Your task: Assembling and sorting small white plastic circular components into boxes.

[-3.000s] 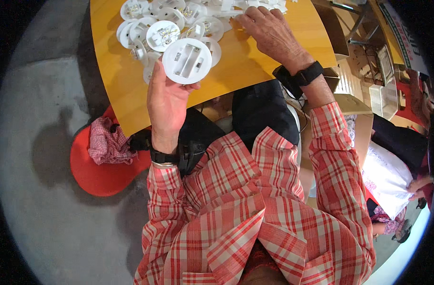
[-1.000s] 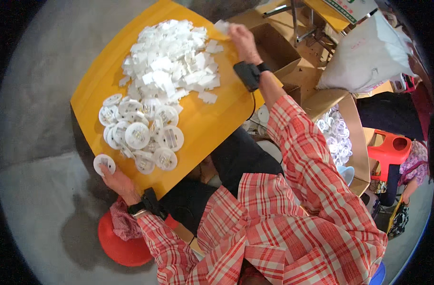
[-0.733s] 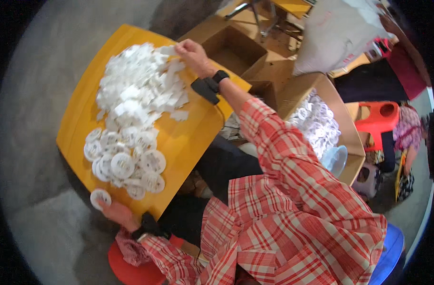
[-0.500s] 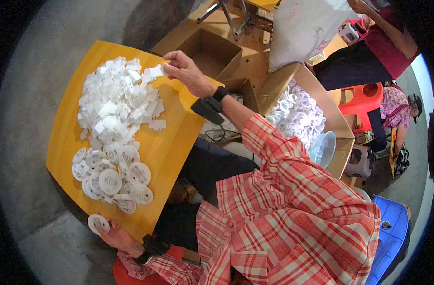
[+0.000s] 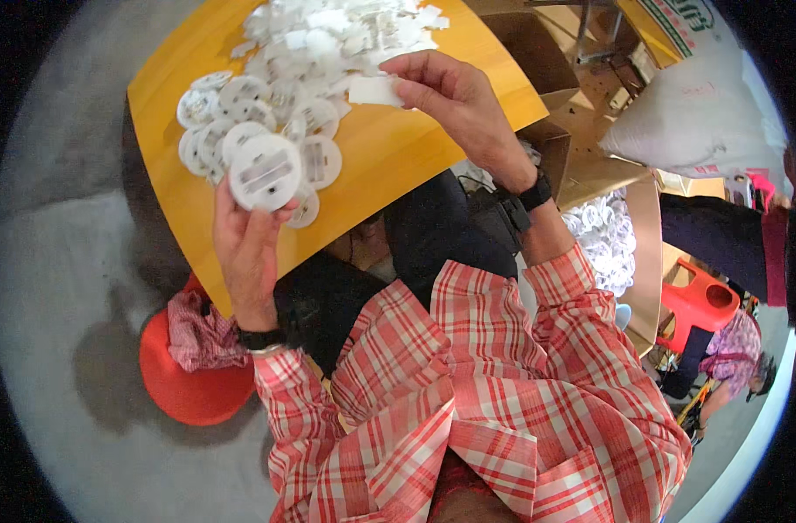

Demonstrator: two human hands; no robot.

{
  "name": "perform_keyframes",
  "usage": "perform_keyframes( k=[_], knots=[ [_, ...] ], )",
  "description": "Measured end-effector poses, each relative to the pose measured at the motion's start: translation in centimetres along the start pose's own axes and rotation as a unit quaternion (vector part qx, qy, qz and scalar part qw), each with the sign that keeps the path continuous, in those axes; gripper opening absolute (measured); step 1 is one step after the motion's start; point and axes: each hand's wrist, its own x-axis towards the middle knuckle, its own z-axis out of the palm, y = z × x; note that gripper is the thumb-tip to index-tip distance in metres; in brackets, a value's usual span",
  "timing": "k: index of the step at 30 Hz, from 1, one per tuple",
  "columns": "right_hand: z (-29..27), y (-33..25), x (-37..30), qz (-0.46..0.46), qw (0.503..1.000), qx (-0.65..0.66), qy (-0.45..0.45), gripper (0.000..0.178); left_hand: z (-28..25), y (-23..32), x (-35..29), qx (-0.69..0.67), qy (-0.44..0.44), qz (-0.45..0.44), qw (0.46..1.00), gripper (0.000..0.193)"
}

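Note:
My left hand [image 5: 248, 244] grips a round white plastic disc [image 5: 265, 171] by its lower edge, above the near side of the table. Its upturned face shows a rectangular recess with greyish strips and a small dark hole. In my right hand [image 5: 455, 91], a small white rectangular piece [image 5: 375, 91] is pinched between thumb and fingers. It is held level, to the right of the disc and apart from it. Behind the held disc lies a pile of similar round discs [image 5: 208, 109]. Farther back is a heap of small white flat pieces [image 5: 328, 35].
Both piles rest on a yellow tabletop [image 5: 433, 166]. To the right, a cardboard box [image 5: 644, 253] holds many clear-white round parts [image 5: 603, 235]. A white sack [image 5: 686, 113] stands beyond it. Red stools [image 5: 699, 301] and two people are at the far right; another red stool [image 5: 193, 383] stands at left.
My left hand has raised the disc and brought it in over the table. My right hand has carried the white piece from the heap toward the disc. The whole view has turned.

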Motion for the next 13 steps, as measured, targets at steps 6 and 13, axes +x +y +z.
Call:
perform_keyframes(
  k=[6,13],
  knots=[
    [1.5,-1.1,-0.7,-0.002,0.999,-0.028,-0.039,0.021,1.5,-1.2,0.5,-0.037,-0.048,0.043,0.997,0.054],
    [3.6,-1.4,-0.7,-0.034,0.998,0.008,-0.053,0.019,2.0,-1.7,0.7,-0.082,-0.090,0.078,0.990,0.061]
  ],
)
